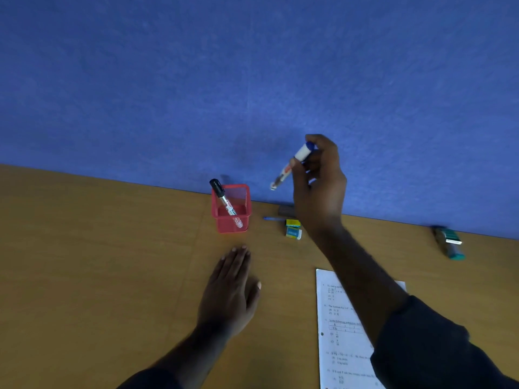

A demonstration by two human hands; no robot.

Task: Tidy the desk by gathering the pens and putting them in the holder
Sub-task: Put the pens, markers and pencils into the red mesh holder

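Red wire mesh makes up the pen holder [230, 209], which stands on the wooden desk [98, 262] against the blue partition [196, 80], left of everything else to be gathered. One black-capped marker [224, 202] already leans inside it, cap up. In front of the holder the left hand [229, 293] lies flat and open on the desk, holding nothing and not touching the holder.

To the right, the right hand [318, 181] is raised above the desk with its fingers closed on a blue-capped marker [292, 165], which tilts tip-down toward the holder but hangs well short of the opening. Below it a thin blue pen [273, 219] lies on the desk beside two small boxes [293, 228], with a dark eraser-like block [286, 210] behind them. Farther right are one printed worksheet [345, 332] and one stapler [449, 242].

Counting: three pens in all, one holder, two boxes.

Risks, as I judge them: the slanted marker could strike the rim or the leaning marker and tip the light, unsteadied holder; released early, it would fall and roll.
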